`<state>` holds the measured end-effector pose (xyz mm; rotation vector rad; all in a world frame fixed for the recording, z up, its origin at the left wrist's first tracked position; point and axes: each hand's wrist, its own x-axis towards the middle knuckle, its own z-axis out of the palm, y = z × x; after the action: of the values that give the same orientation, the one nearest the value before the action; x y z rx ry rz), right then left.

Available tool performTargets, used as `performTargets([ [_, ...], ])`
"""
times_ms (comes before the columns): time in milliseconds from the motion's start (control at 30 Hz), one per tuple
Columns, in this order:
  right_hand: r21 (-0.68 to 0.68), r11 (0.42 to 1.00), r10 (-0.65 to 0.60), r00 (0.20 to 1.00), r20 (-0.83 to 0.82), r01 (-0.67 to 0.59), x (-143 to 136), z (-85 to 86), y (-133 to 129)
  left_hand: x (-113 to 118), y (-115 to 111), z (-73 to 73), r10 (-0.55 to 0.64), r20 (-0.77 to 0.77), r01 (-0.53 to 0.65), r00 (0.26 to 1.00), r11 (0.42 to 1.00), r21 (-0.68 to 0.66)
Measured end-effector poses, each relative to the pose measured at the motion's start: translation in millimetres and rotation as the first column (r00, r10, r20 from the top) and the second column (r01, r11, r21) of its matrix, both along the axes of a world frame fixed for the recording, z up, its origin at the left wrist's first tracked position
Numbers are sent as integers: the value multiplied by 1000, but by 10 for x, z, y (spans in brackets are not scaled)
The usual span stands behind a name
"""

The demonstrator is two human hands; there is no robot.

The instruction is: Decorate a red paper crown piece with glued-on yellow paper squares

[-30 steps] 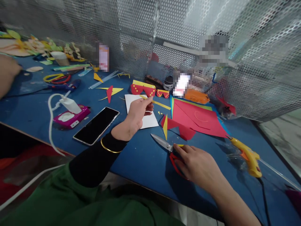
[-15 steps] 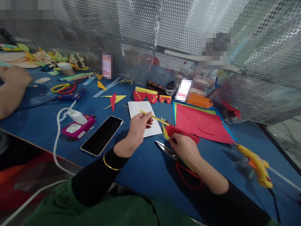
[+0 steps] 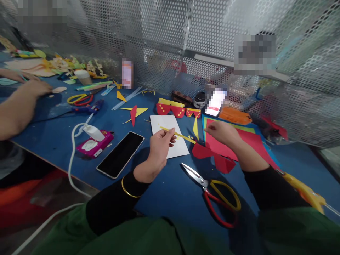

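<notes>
My left hand (image 3: 161, 145) pinches a thin yellow paper strip (image 3: 183, 136) between thumb and fingers above a white paper sheet (image 3: 177, 150). The strip's right end meets a red glasses-shaped paper cutout (image 3: 214, 156); I cannot tell if they are joined. My right hand (image 3: 223, 134) hovers over the left part of a red paper stack (image 3: 249, 144), fingers curled together with nothing visible in them. Just left of its fingertips lies a pointed yellow paper piece (image 3: 196, 128). Scissors (image 3: 202, 182) with one red and one yellow handle rest on the table nearby.
A black-screened phone (image 3: 120, 154) and a magenta power socket (image 3: 97, 143) lie on the left. Finished red paper glasses (image 3: 170, 109) stand behind the white sheet. A yellow glue gun (image 3: 302, 187) is at right. A co-worker's arm (image 3: 23, 99) reaches in from the left.
My right hand has let go of the yellow pointed piece and moved up and right, uncovering the scissors and the red cutout. My left hand still holds the strip.
</notes>
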<state>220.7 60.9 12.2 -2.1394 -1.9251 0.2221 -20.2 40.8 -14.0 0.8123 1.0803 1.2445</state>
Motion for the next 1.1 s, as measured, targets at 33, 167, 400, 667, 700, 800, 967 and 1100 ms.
performTargets([
  [33,18,1000,0,1000,24,0,25,-4,-45,-3,-2,-1,-1,6,1,1000,1000,-3],
  [167,27,997,75,996,47,-76,84,-31,-480,0,-27,4,-22,32,23,999,1000,-21],
  [400,69,978,193,980,55,-196,17,-234,-927,30,-74,-1,-63,44,66,997,995,-71],
  [667,180,979,90,995,40,-96,255,-18,-966,58,-65,-28,-43,29,45,999,996,-71],
  [700,194,979,61,997,37,-67,301,-15,-941,61,-67,-36,-46,27,48,999,996,-71],
  [800,218,976,-6,1000,17,2,427,-106,-819,70,-78,-55,-61,18,62,998,996,-61],
  [967,273,959,-62,996,-57,76,444,-243,-703,78,-97,-63,-67,1,67,998,995,-68],
  [1100,342,935,-24,982,-185,88,74,-151,-847,87,-123,-68,-87,5,87,996,994,-67],
])
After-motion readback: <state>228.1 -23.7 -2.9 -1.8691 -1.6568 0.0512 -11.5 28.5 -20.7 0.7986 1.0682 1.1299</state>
